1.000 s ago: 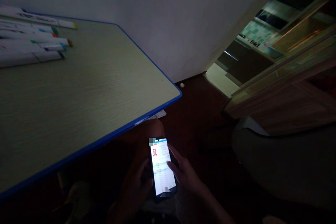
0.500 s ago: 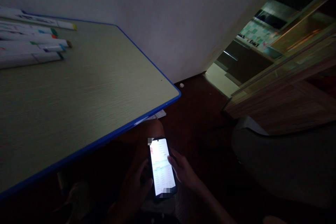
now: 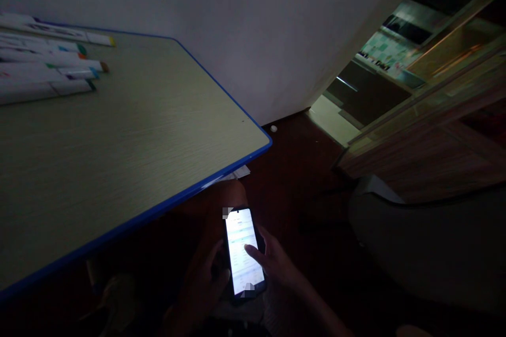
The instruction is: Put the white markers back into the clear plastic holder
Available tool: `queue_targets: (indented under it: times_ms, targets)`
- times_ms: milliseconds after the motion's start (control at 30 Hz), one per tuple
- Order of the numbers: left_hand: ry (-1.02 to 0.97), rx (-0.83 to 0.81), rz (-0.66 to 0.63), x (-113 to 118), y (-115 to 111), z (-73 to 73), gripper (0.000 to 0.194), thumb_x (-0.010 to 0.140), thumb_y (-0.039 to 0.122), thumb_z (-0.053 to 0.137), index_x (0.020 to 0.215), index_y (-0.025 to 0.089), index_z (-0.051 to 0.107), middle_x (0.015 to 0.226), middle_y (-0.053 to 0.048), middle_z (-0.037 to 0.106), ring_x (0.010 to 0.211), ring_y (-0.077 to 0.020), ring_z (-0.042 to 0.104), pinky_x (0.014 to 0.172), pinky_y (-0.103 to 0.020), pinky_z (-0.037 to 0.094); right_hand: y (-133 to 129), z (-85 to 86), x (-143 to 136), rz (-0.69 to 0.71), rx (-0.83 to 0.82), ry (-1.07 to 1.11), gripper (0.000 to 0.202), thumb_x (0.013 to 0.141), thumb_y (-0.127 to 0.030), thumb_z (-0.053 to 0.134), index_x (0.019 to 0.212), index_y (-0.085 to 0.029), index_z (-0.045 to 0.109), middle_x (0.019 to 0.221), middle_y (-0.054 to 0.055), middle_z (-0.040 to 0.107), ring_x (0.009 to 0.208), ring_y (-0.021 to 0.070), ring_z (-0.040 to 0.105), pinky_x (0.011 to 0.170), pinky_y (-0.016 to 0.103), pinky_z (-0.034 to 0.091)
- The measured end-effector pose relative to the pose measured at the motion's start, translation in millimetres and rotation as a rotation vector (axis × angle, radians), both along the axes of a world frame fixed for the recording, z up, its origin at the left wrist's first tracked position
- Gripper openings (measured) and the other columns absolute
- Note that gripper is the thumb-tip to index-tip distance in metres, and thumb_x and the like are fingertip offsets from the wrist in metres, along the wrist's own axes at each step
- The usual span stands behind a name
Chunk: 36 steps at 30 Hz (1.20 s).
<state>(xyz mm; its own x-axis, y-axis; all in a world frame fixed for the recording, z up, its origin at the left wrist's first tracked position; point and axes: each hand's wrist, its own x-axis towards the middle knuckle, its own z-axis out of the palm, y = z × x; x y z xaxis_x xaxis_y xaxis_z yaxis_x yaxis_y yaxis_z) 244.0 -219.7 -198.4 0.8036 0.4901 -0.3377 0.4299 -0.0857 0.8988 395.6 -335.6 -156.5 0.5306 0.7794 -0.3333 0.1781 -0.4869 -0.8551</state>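
Observation:
A smartphone (image 3: 241,268) with a bright white screen is held upright over my lap, below the table's front edge. My left hand (image 3: 211,279) grips its left side, in deep shadow. From the right, my right hand (image 3: 274,260) holds the other side, its fingers behind the phone and its thumb over the middle of the screen. Lines of text show on the screen, too small to read. My bare knee (image 3: 233,192) is just beyond the phone's top edge.
A pale table (image 3: 142,131) with blue edging fills the left. Several white markers (image 3: 75,76) with coloured ends lie on it. Papers (image 3: 241,171) stick out beneath its edge. A small white object (image 3: 273,128) is on the dark floor. A grey chair (image 3: 427,253) stands at right, near a wooden cabinet (image 3: 438,152).
My right thumb has moved left from the phone's edge onto the middle of the screen. The content on the screen has shifted. My left hand and the phone stay in place.

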Motion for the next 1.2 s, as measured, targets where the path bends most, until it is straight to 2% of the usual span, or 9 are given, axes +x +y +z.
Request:
queue_targets:
  times_ms: [100,233,300,467,600,767,1000,1067,1200]
  targets:
    - [-0.002,0.004,0.005,0.5,0.5,3.0,0.055,0.070,0.034,0.049,0.123,0.020,0.043,0.120,-0.008,0.055,0.109,-0.0262,0.050,0.093,-0.040,0.040,-3.2,3.6,5.9,0.054,0.063,0.103,0.058,0.071,-0.030,0.062,0.124,-0.021,0.040,0.116,0.007,0.055,0.104,0.0219,0.052,0.089,0.039,0.042]
    - [0.015,-0.002,0.007,1.2,0.0,4.5,0.058,0.069,0.034,0.048,0.123,0.015,0.043,0.123,-0.013,0.052,0.112,-0.0281,0.047,0.095,-0.042,0.037,-5.8,7.6,11.9,0.113,0.067,0.143,0.075,0.060,-0.028,0.071,0.126,-0.022,0.037,0.121,0.007,0.052,0.109,0.0234,0.048,0.093,0.041,0.038]
    - [0.022,-0.012,0.008,1.1,-1.0,2.1,0.058,0.070,0.035,0.047,0.124,0.014,0.041,0.125,-0.013,0.049,0.114,-0.0276,0.045,0.097,-0.042,0.036,-5.7,7.0,13.1,0.126,0.079,0.151,0.075,0.061,-0.029,0.070,0.127,-0.022,0.036,0.122,0.008,0.050,0.110,0.0234,0.047,0.093,0.041,0.037]
    - [-0.013,-0.022,0.020,0.3,-1.5,0.4,0.058,0.072,0.038,0.048,0.124,0.014,0.041,0.127,-0.012,0.048,0.115,-0.0268,0.046,0.096,-0.041,0.038,-1.4,-2.8,5.3,0.017,0.046,0.086,0.049,0.077,-0.035,0.053,0.122,-0.020,0.041,0.113,0.009,0.057,0.100,0.0224,0.055,0.085,0.039,0.044]
    - [0.012,0.001,0.020,0.5,0.5,6.8,0.057,0.071,0.035,0.048,0.124,0.014,0.042,0.126,-0.013,0.049,0.114,-0.0288,0.045,0.096,-0.043,0.037,1.8,-6.1,-3.4,-0.039,-0.076,-0.055,0.064,0.067,-0.039,0.064,0.123,-0.022,0.039,0.107,0.008,0.060,0.093,0.0243,0.058,0.079,0.039,0.047]
    - [0.009,0.016,0.009,0.1,-0.9,0.4,0.057,0.071,0.035,0.048,0.124,0.016,0.042,0.125,-0.012,0.050,0.112,-0.0282,0.048,0.094,-0.042,0.039,-1.1,0.2,2.3,0.017,0.048,0.075,0.060,0.071,-0.033,0.061,0.126,-0.021,0.037,0.116,0.008,0.055,0.103,0.0221,0.053,0.087,0.038,0.043]
    - [0.031,-0.012,0.007,0.6,-2.2,-0.1,0.060,0.070,0.036,0.046,0.125,0.012,0.039,0.130,-0.014,0.044,0.117,-0.0276,0.042,0.098,-0.043,0.033,-5.3,5.0,8.0,0.087,0.069,0.102,0.084,0.056,-0.024,0.074,0.129,-0.022,0.032,0.126,0.007,0.047,0.114,0.0240,0.044,0.096,0.041,0.034]
    - [0.049,-0.019,0.003,0.4,-1.2,1.2,0.062,0.070,0.037,0.046,0.126,0.011,0.039,0.127,-0.014,0.047,0.116,-0.0280,0.043,0.098,-0.043,0.034,-4.3,2.2,7.5,0.077,0.061,0.097,0.078,0.058,-0.025,0.072,0.127,-0.022,0.036,0.122,0.007,0.050,0.111,0.0236,0.047,0.094,0.041,0.036]
    - [0.023,-0.006,-0.005,-0.6,0.1,0.3,0.060,0.070,0.040,0.048,0.124,0.014,0.041,0.124,-0.012,0.050,0.114,-0.0278,0.045,0.096,-0.041,0.036,-2.1,-7.1,7.7,0.009,0.113,0.100,0.042,0.080,-0.033,0.049,0.120,-0.020,0.046,0.112,0.007,0.058,0.101,0.0213,0.054,0.085,0.037,0.043]
